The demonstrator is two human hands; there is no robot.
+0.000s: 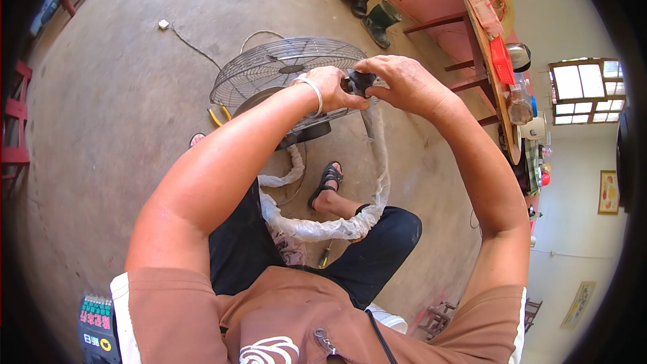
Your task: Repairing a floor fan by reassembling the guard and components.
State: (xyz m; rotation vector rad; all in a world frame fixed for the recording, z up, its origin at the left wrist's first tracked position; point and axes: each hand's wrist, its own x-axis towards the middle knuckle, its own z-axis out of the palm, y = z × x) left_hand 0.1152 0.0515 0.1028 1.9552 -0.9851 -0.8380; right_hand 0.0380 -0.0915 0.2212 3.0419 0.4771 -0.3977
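A metal floor fan (292,69) with a round wire cage lies tilted in front of me. Its bent tube stand (382,155) is wrapped in clear plastic and curves down across my legs. At the cage's right edge, where the stand meets it, sits a black star-shaped knob (361,82). My right hand (408,84) pinches this knob between thumb and fingers. Just left of it, my left hand (327,87) is closed on the fan's edge beside the knob; its fingertips are partly hidden. A pale band circles my left wrist.
Yellow-handled pliers (220,116) lie left of the fan, and a screwdriver (325,255) is between my legs. A cord with a white plug (164,24) trails over the concrete floor. Dark boots (381,23) stand beyond, near a cluttered wooden table (486,61) at right.
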